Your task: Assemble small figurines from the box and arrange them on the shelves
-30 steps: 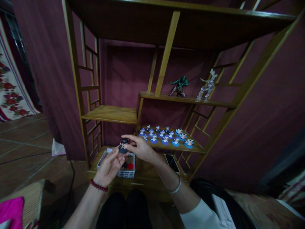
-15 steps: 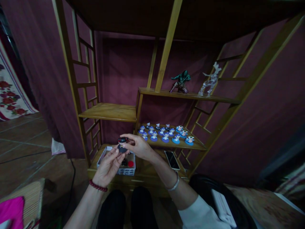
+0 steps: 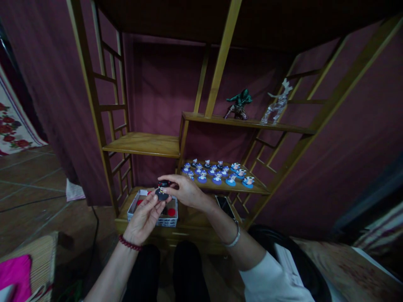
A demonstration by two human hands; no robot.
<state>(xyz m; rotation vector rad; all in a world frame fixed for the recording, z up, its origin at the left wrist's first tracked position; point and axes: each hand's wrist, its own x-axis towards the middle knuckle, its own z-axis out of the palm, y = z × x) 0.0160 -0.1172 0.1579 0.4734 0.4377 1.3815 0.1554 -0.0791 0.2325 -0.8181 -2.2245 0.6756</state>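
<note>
A small figurine with a black head and a round dark base point(image 3: 161, 194) is held between both hands, above the box. My left hand point(image 3: 145, 214) pinches the base from below, palm turned up. The fingers of my right hand point(image 3: 185, 190) close on the figurine's head and upper side, hiding part of it. Below them stands a patterned white box point(image 3: 166, 223), with red and dark pieces inside. Several small figurines point(image 3: 217, 178) with purple, blue or dark bases stand in rows on the shelf to the right.
A wooden shelf unit point(image 3: 145, 144) fills the view ahead. Its upper right board bears a green-and-brown crouching figure point(image 3: 240, 104) and a clear deer figure point(image 3: 277, 102). A phone point(image 3: 224, 207) lies right of the box. A stool with pink cloth point(image 3: 15, 272) stands lower left.
The figurine has tilted in my hands, so its base faces me more and its head leans back. The view has shifted slightly; both hands keep hold.
</note>
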